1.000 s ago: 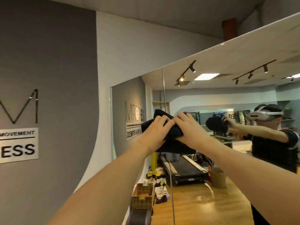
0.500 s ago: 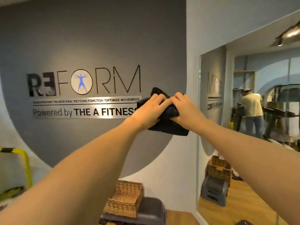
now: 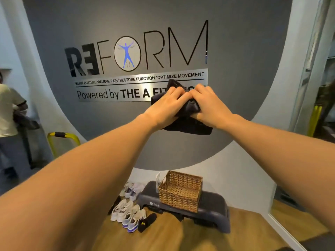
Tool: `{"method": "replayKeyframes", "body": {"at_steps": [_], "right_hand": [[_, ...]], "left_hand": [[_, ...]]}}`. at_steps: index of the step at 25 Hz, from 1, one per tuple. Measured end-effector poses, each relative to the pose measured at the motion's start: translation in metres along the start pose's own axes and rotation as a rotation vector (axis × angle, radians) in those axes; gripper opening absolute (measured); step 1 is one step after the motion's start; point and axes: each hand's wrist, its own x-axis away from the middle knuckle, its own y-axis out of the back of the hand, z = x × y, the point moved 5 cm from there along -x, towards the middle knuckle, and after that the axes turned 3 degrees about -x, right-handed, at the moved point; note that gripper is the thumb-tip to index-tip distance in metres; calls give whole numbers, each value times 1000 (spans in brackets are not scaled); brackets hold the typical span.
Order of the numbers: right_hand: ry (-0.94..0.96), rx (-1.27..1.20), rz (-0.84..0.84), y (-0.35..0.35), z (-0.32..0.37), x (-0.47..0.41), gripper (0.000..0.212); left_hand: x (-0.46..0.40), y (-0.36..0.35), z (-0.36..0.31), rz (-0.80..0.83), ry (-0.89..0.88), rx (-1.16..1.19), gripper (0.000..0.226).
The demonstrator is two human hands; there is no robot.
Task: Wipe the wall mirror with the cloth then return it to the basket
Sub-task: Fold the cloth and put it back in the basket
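- Both bare forearms reach forward at chest height, hands meeting in mid-air.
- Left hand (image 3: 165,104) has its fingers curled over the top of the bunched dark cloth (image 3: 188,124); right hand (image 3: 208,104) clutches the same cloth from the other side, knuckles of the two hands touching.
- Cloth sits squeezed between and under both palms; a folded flap hangs just below the wrists and a corner pokes up above the fingers.
- Below, well apart from the hands: rectangular woven wicker basket (image 3: 179,200), open top, standing on a dark grey plastic step platform (image 3: 213,211) on the wood floor.
- Left of the platform: row of white sneakers (image 3: 126,214).
- Behind: grey wall with black lettered sign (image 3: 137,53).
- Far right edge: wall mirror (image 3: 324,98), only a strip visible.
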Motion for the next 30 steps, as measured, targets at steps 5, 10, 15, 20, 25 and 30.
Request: {"method": "replayKeyframes", "body": {"at_steps": [5,10,15,20,25,30], "right_hand": [[-71,-6,61,-133,-82,-42,49],[-165,-17,165,-283,-202,-94,45],[-296,-72,291,-435,-296,-104,43],[-483,-130,386,-611,-384,-85,47],[-616,-171,587,-818,-472,-33,49],[-722,-157,788,-1004,-541,74,58]], "left_hand": [[-9,-144,75,68,-16,79,65],[-46,-331,157,152,1,197,60],[-47,-506,208,296,4,327,58],[-20,-704,249,432,27,418,56],[48,-934,266,574,32,556,66],[136,-1136,234,787,23,676,67]]}}
